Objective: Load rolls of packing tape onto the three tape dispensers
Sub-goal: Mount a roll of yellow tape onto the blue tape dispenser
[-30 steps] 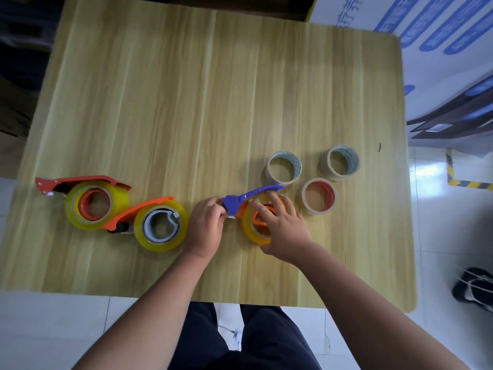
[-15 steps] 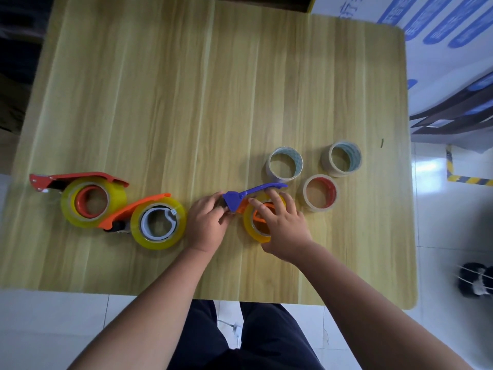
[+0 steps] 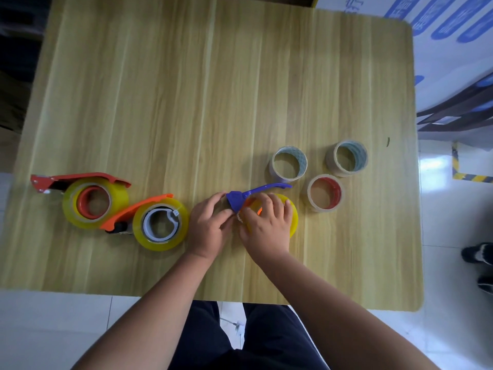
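A blue-handled tape dispenser (image 3: 254, 193) lies near the table's front middle with a yellow tape roll (image 3: 292, 213) on its orange hub. My left hand (image 3: 209, 227) grips the dispenser's blue front end. My right hand (image 3: 268, 227) lies over the yellow roll, its fingers on the roll's top and hiding the hub. To the left, a red dispenser (image 3: 80, 178) carries a yellow roll (image 3: 93, 204), and an orange dispenser (image 3: 133, 212) carries another yellow roll (image 3: 161, 227).
Three nearly spent cardboard tape cores stand to the right: a bluish one (image 3: 289, 164), another bluish one (image 3: 346, 158) and a red-lined one (image 3: 325, 193). The wooden table (image 3: 213, 102) ends just below my wrists. A shoe (image 3: 478, 256) shows on the floor at right.
My right hand has slid left across the yellow roll toward my left hand, so the fingertips of both hands now meet by the blue dispenser's front end. The other dispensers have not moved.
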Action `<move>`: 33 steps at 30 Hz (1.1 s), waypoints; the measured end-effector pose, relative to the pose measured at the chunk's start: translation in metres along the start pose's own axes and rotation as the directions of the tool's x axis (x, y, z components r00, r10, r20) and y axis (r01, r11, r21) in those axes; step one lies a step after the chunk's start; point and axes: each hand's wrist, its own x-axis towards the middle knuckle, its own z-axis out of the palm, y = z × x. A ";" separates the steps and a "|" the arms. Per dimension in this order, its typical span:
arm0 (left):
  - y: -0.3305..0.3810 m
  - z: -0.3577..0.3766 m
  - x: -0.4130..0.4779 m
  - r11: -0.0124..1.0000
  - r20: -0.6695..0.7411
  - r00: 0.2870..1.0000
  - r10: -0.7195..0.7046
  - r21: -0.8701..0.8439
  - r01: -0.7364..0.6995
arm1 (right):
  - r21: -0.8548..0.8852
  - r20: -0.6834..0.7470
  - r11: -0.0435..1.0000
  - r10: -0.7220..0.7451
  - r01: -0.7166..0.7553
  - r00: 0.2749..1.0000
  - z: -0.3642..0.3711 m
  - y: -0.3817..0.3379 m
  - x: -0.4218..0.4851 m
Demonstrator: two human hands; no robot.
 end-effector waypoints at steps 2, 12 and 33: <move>0.001 -0.003 0.000 0.999 -0.023 0.999 0.034 0.041 -0.033 | 0.038 -0.025 0.999 0.011 -0.010 1.000 0.005 0.001 0.002; 0.007 0.003 0.002 0.989 -0.073 0.988 -0.134 -0.079 0.128 | 0.054 -0.121 0.998 -0.007 0.013 0.993 0.017 0.006 0.006; 0.009 0.008 0.002 0.978 0.004 0.982 -0.189 -0.086 0.189 | 0.010 -0.043 0.995 0.096 -0.096 0.994 0.017 0.000 0.011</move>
